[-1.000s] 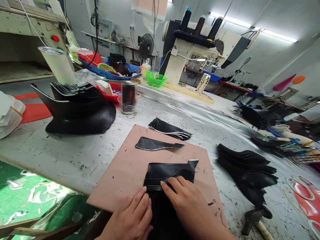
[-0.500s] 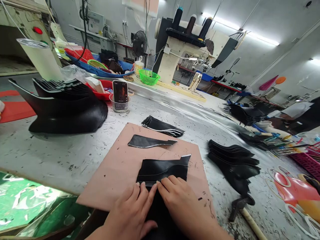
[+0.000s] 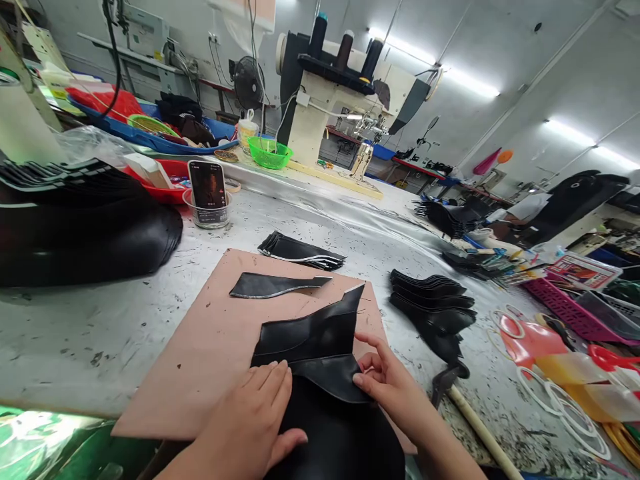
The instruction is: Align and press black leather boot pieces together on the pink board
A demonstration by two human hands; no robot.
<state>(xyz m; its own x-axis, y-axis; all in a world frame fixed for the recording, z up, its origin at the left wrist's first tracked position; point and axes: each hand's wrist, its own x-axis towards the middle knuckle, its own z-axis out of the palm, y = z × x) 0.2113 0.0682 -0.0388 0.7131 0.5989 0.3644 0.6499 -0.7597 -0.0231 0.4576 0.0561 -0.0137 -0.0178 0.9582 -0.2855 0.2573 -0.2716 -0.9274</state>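
Note:
A black leather piece (image 3: 310,330) with a stitched line lies on a pinkish-tan board (image 3: 200,360). Its near edge meets a larger black leather sheet (image 3: 345,433) that hangs toward me. My left hand (image 3: 255,407) rests flat on the left part of this seam, fingers stretched out. With thumb and fingers, my right hand (image 3: 383,373) pinches the right edge of a black flap (image 3: 333,375) at the seam. Farther up the board lies a narrow black leather strip (image 3: 275,285) with a pale edge.
Stacked black pieces lie behind the board (image 3: 303,252), at the left (image 3: 90,227) and at the right (image 3: 433,303). A hammer (image 3: 480,427) lies front right. A phone (image 3: 207,187) leans in a clear cup. A sewing machine (image 3: 325,113) stands at the back.
My right hand has shifted right, from pressing beside the left hand to pinching the flap's edge. The flap and more of the near sheet now show. The view has swung right.

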